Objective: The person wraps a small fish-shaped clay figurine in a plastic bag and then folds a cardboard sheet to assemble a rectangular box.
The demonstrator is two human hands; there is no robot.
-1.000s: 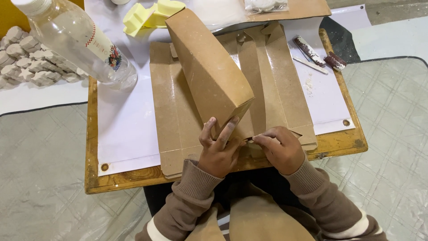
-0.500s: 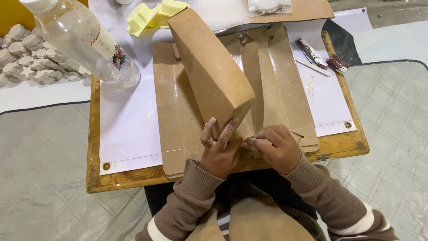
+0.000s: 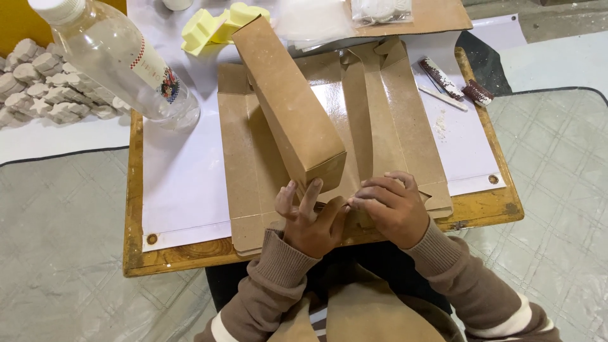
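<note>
Left hand [image 3: 308, 218]: you're bracing fingers against the raised box panel [image 3: 288, 107] just above | Right hand [image 3: 394, 206]: you're curling closed, pressing the flat carton [image 3: 392, 126] flap beneath | Step: probably creasing; next likely needs firm, aligned pressure | Bottle [image 3: 120, 60] well beyond left.

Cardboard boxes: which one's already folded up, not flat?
The tall kraft box under the left hand, standing as a closed sleeve; the others lie flat on the board.

My left hand [image 3: 310, 221] is half open, the fingers [image 3: 311, 193] spread and pointing away from me. My right hand [image 3: 391, 212] lies just beside it, palm down, fingers curled towards the left one. Both sleeves are brown.
</note>
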